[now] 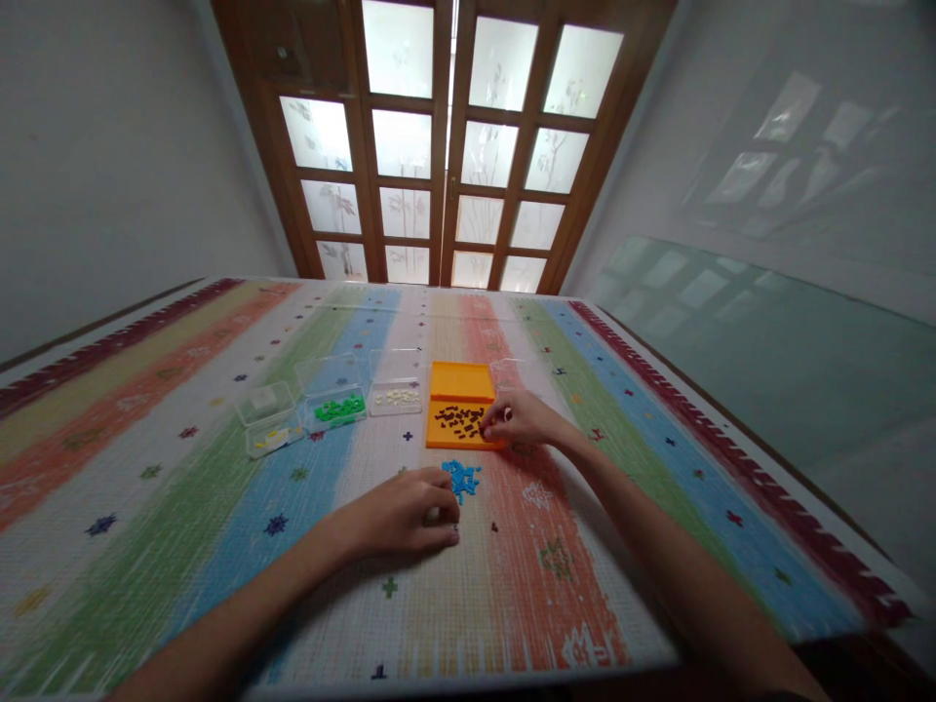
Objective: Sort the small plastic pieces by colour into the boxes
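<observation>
An open orange case (460,380) lies on the striped tablecloth, with small dark brown pieces (460,419) in its lower half. My right hand (516,417) is over the right side of the case, fingertips pinched together at the brown pieces; what they hold is too small to make out. A small pile of blue pieces (460,480) lies on the cloth in front of the case. Just left of and below that pile rests my left hand (424,512), its fingers curled, thumb and fingertips apart. One brown piece (495,526) lies alone on the cloth.
Left of the case are open clear boxes: one with white pieces (396,398), one with green pieces (340,409), and one with yellow pieces (274,438). A clear lid stands behind my right hand. The striped tablecloth (292,565) reaches back toward a wooden glass-paned door (445,146).
</observation>
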`<control>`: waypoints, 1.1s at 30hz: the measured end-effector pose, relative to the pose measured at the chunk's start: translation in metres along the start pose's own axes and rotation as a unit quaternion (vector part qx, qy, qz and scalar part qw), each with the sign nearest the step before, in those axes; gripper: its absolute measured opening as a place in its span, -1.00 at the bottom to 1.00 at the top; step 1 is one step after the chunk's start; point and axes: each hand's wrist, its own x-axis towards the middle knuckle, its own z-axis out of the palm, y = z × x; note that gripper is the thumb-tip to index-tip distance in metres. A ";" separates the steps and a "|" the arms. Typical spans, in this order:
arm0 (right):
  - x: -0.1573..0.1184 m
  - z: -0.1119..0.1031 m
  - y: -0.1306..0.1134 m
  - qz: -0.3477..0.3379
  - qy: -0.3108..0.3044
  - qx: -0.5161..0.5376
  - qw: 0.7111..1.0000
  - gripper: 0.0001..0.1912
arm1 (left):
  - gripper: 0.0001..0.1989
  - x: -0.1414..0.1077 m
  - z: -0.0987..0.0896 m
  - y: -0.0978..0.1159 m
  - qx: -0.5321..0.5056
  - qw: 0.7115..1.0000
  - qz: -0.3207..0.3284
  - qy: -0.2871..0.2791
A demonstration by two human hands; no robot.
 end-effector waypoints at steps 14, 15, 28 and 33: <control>-0.084 0.026 -0.028 -0.100 -0.163 0.116 0.975 -0.78 | -0.91 0.000 0.001 0.002 0.012 1.000 -0.001 0.004; -0.087 0.030 -0.029 -0.098 -0.151 0.108 0.978 -0.79 | -0.91 0.000 0.002 0.002 0.011 1.000 0.002 0.002; -0.077 0.023 -0.027 -0.128 -0.024 0.046 0.990 -0.82 | -0.84 0.010 -0.016 -0.001 0.063 0.995 0.023 0.070; -0.048 0.009 -0.014 -0.081 0.076 0.008 0.994 -0.82 | -0.83 0.027 -0.032 -0.023 0.139 0.983 -0.016 0.122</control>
